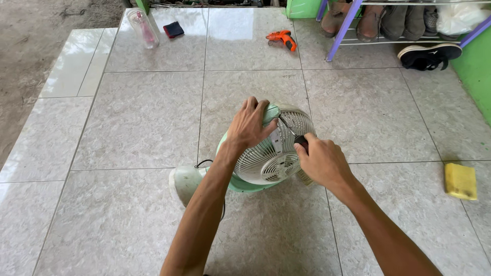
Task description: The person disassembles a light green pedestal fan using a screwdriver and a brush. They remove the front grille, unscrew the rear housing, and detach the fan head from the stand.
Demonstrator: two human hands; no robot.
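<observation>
A small pale green fan (266,161) with a white grille stands on the tiled floor, its round base (185,183) at the left. My left hand (249,124) grips the top edge of the fan's green housing. My right hand (322,161) holds a screwdriver (292,131) with a dark handle. Its metal shaft points up-left at the top of the grille, close to my left hand's fingers.
An orange power tool (281,39) lies on the far tiles. A clear bottle (143,26) and a dark cloth (173,29) sit at the back left. A purple shoe rack (388,20) with shoes stands at the back right. A yellow sponge (460,181) lies to the right.
</observation>
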